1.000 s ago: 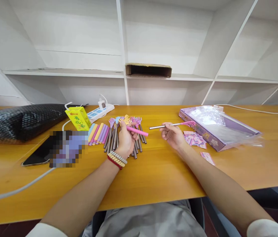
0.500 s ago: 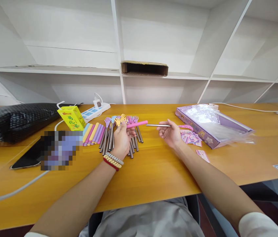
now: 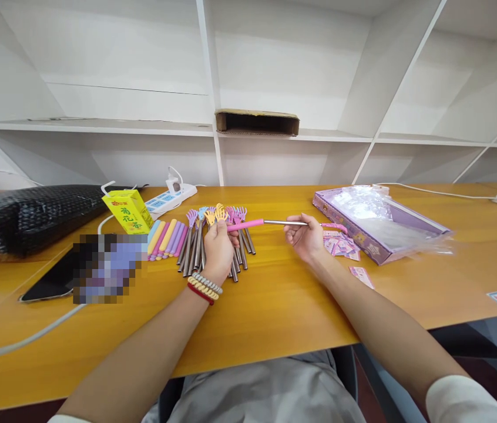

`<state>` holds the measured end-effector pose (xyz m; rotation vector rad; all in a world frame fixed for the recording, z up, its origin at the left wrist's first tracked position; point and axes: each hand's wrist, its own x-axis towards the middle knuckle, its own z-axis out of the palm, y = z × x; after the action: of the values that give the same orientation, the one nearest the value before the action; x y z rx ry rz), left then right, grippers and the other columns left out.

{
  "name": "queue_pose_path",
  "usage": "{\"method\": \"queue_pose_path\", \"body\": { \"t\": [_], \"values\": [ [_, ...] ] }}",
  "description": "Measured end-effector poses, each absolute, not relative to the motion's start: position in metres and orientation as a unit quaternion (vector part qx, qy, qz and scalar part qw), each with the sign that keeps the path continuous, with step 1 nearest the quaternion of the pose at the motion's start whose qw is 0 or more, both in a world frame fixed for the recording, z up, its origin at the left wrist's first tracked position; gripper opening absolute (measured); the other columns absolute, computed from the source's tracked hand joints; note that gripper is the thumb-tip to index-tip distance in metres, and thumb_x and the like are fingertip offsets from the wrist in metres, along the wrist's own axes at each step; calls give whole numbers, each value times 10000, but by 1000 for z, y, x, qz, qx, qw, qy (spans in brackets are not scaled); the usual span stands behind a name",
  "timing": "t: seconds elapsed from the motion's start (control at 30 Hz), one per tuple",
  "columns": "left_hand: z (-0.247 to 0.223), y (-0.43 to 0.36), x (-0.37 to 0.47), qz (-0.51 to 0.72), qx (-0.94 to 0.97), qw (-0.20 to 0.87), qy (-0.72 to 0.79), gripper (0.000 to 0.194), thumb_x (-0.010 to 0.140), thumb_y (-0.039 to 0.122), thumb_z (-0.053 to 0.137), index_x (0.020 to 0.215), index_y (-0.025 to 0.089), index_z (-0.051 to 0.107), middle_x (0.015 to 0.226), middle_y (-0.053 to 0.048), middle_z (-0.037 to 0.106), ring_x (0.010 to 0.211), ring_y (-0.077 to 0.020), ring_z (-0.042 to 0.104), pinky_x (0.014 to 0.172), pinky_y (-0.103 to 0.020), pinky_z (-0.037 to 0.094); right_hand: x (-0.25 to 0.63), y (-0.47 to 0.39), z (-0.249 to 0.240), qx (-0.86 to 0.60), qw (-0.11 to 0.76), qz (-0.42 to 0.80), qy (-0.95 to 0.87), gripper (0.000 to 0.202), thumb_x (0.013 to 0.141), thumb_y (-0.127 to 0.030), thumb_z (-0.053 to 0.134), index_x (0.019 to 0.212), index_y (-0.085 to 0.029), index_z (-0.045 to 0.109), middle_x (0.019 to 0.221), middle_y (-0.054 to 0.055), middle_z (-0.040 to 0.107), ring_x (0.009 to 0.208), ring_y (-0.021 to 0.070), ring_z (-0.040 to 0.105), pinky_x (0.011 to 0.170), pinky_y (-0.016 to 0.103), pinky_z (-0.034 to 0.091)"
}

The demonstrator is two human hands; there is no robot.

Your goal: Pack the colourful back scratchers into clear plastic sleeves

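My left hand is closed round a pink handle sleeve pointing right. My right hand grips the metal rod of a back scratcher, whose pink head sticks out to the right. The rod's tip meets the sleeve's end in line; whether it has entered, I cannot tell. Behind and under my left hand lie several back scratchers with bare metal rods and purple, blue, yellow and pink claw heads. Left of them is a row of coloured handle sleeves.
A yellow drink carton stands by a power strip. A black-wrapped bundle and a dark tablet are at the left. On the right are pink cards and a purple box with clear plastic.
The pink sleeve and the metal rod have come together end to end, closing the small gap between them. My right hand has shifted very slightly; the other things lie as before.
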<state>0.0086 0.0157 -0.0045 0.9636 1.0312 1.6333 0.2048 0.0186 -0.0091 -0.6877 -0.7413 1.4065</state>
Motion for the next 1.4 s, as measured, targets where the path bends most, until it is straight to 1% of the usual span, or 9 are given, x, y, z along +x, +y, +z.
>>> {"method": "queue_pose_path", "body": {
  "t": [0.33, 0.47, 0.63, 0.7, 0.8, 0.9, 1.2, 1.3, 1.4],
  "values": [
    [-11, 20, 8, 656, 437, 427, 443, 246, 849, 392, 446, 755, 168, 487, 570, 22, 515, 409, -88, 474, 383, -207, 396, 206, 16, -6, -302, 636, 628, -331, 246, 745, -328, 431, 710, -152, 598, 554, 61, 628, 396, 126, 483, 378, 230, 313],
    [-8, 16, 7, 619, 489, 421, 449, 254, 840, 402, 464, 779, 162, 521, 597, 8, 534, 444, -96, 498, 418, -211, 407, 207, 17, -6, -299, 642, 620, -338, 199, 719, -303, 428, 710, -168, 574, 552, 47, 622, 400, 127, 480, 374, 229, 311],
    [-8, 8, 7, 547, 622, 320, 460, 267, 805, 398, 528, 697, 168, 609, 506, 22, 468, 443, -97, 416, 415, -209, 303, 211, 20, -7, -303, 649, 609, -342, 168, 668, -265, 427, 702, -176, 566, 535, 45, 609, 423, 133, 493, 378, 227, 319],
    [-9, 7, 8, 552, 627, 302, 458, 234, 759, 398, 592, 743, 174, 655, 497, 26, 468, 441, -98, 390, 417, -218, 275, 212, 21, -8, -304, 651, 608, -338, 169, 657, -265, 425, 687, -176, 565, 523, 46, 598, 433, 134, 499, 379, 226, 320],
    [-9, 8, 9, 550, 620, 318, 460, 278, 691, 407, 664, 835, 171, 690, 535, 14, 528, 438, -97, 389, 415, -226, 271, 212, 20, -6, -305, 654, 608, -333, 183, 658, -269, 410, 664, -175, 567, 497, 48, 584, 423, 135, 493, 377, 228, 319],
    [-6, 9, 8, 531, 635, 328, 455, 306, 694, 427, 659, 835, 160, 708, 555, 2, 544, 445, -93, 382, 415, -228, 265, 213, 19, -4, -306, 652, 608, -333, 185, 647, -259, 399, 630, -177, 563, 458, 48, 565, 394, 136, 478, 370, 229, 311],
    [-5, 12, 1, 487, 663, 332, 460, 316, 677, 456, 659, 677, 142, 688, 485, 21, 438, 451, -83, 341, 420, -226, 236, 218, 22, -8, -278, 639, 604, -388, 177, 614, -258, 381, 547, -189, 528, 390, 42, 530, 295, 140, 412, 359, 253, 299],
    [-4, 13, 0, 494, 641, 366, 460, 300, 648, 443, 687, 672, 144, 695, 447, 28, 410, 418, -78, 309, 397, -228, 207, 218, 21, -8, -278, 634, 601, -401, 179, 632, -285, 394, 549, -191, 522, 382, 33, 519, 295, 137, 414, 356, 248, 302],
    [-1, 10, 2, 494, 633, 385, 454, 279, 628, 422, 707, 680, 148, 699, 431, 25, 429, 394, -76, 307, 382, -228, 210, 214, 19, -8, -263, 621, 609, -418, 168, 618, -287, 402, 560, -193, 528, 384, 30, 523, 294, 136, 406, 349, 245, 299]
  ]
}}
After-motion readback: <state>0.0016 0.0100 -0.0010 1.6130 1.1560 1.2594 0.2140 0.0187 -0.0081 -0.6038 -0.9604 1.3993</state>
